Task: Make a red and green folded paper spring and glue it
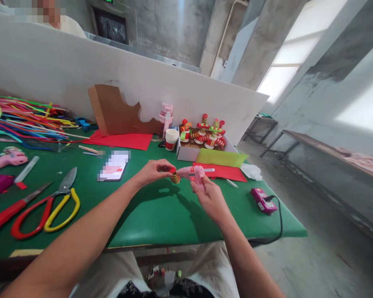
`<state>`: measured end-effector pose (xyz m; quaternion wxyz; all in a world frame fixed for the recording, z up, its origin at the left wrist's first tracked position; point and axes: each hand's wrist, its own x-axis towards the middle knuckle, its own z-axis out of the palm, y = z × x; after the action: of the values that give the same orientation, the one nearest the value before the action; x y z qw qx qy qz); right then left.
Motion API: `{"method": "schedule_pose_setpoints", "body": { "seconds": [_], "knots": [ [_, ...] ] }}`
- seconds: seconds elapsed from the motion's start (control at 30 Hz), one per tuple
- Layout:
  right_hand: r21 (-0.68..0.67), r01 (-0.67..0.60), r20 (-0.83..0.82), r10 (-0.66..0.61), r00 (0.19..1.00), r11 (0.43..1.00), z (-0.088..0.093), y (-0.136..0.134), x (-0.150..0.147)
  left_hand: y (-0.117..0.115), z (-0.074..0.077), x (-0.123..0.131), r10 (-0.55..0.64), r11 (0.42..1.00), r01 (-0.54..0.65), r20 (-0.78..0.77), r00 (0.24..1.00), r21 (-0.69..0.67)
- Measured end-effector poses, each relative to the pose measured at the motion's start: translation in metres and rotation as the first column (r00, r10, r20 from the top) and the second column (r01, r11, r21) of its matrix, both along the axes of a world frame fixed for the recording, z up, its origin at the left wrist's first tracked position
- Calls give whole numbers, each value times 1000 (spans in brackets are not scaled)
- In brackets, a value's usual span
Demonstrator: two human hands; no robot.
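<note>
My right hand point(207, 192) is wrapped round a pink glue gun point(186, 171), with a white glue stick poking out of its rear. The gun's nozzle points left, at the small red and gold striped craft piece point(175, 178) pinched in the fingertips of my left hand point(155, 170). Nozzle and piece are very close; whether they touch cannot be made out. Both hands are above the green table point(161, 225). Behind them, a white box point(188, 154) holds several red and green figures point(202, 134) with striped limbs, beside a red and white cup point(171, 140).
Scissors point(62, 198), a red-handled knife point(10, 213) and pipe cleaners point(27, 124) lie left. A phone point(114, 166) is near my left forearm. A purple box point(263, 200) with a black cable sits right. A white partition point(127, 70) stands behind; a person is beyond it.
</note>
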<state>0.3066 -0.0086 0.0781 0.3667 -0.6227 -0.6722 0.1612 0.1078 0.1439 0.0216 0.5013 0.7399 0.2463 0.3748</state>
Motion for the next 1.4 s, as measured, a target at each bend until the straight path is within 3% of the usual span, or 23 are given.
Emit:
{"method": "schedule_pose_setpoints", "body": {
  "seconds": [0.73,1.1,1.4],
  "knots": [
    [-95,25,20,-24,1000,995,-2,1,-2,-2,3,0,27,1000,-27,-42,999,0],
    [-53,29,8,-29,1000,998,-1,0,-3,-2,1,0,14,999,-15,-22,1000,-29],
    [-63,16,-312,-35,949,998,-6,1,1,-1,-2,0,34,996,-33,8,999,-81]
  ]
}}
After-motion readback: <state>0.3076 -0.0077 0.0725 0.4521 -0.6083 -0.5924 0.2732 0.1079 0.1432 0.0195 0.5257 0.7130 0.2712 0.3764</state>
